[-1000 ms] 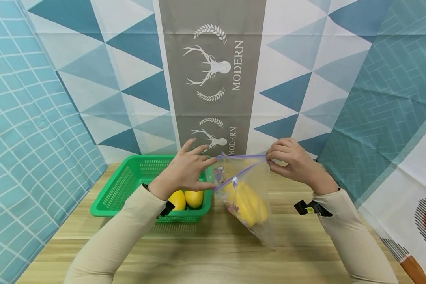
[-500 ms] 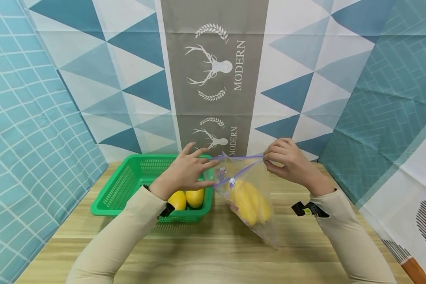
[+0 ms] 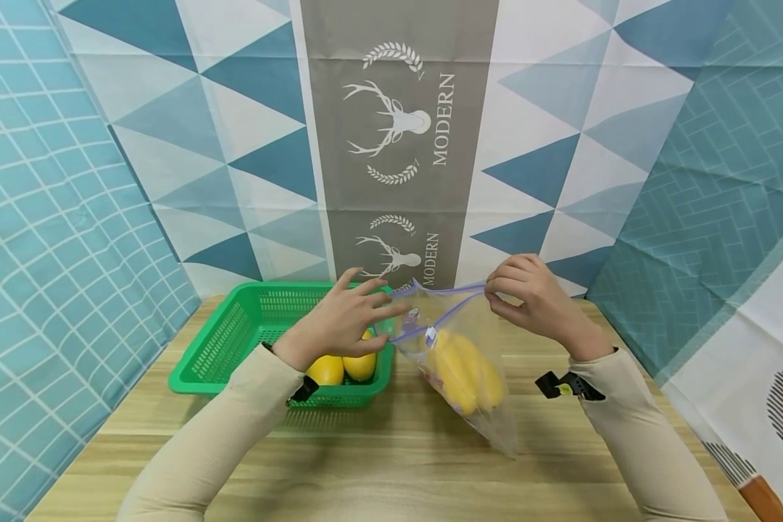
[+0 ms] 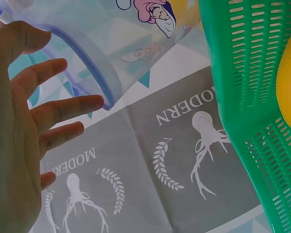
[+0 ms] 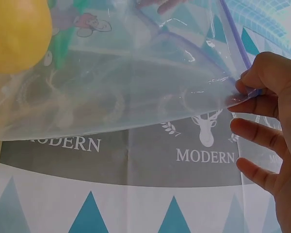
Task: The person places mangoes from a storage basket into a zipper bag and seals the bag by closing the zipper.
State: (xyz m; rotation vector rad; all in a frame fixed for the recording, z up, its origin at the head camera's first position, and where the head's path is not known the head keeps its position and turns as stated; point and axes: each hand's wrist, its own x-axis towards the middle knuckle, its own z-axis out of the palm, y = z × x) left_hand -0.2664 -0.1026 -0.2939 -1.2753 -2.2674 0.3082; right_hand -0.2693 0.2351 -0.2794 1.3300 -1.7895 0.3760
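Patterned cloth [image 3: 267,123] at the far side, triangles flanking a grey deer-head band; pale wood-grain table [image 3: 339,471] below. Clear zip bag [image 3: 470,326] held up over the table, right of centre, mouth gaping; whether its lowest corner rests on the wood, cannot tell.

Main risk, as I judge it: support is one-sided. Right hand [image 3: 528,297] pinches the rim's right end between thumb and forefinger, remaining fingers apart from the film. Left hand [image 3: 349,312] has fingers spread wide at the rim's left end, gripping nothing; a fingertip seems to meet the edge, contact uncertain. Should the right pinch slip, the weight of the yellow fruit [image 3: 466,373] inside would likely slump the bag and fold its mouth shut. Slider [image 3: 430,334] sits partway along the near strip; a finger entering there could snag it.

Bag's look: thin, hazy film, purple zip strips, cartoon figures printed in pink and purple, creased highlights near the right pinch, tapering to a slack near corner. Fruit shows as smooth, elongated yellow shapes, low down.

Just left: green basket [image 3: 202,390], slotted walls, two yellow fruits [image 3: 326,370] at its near right corner, below the left wrist.
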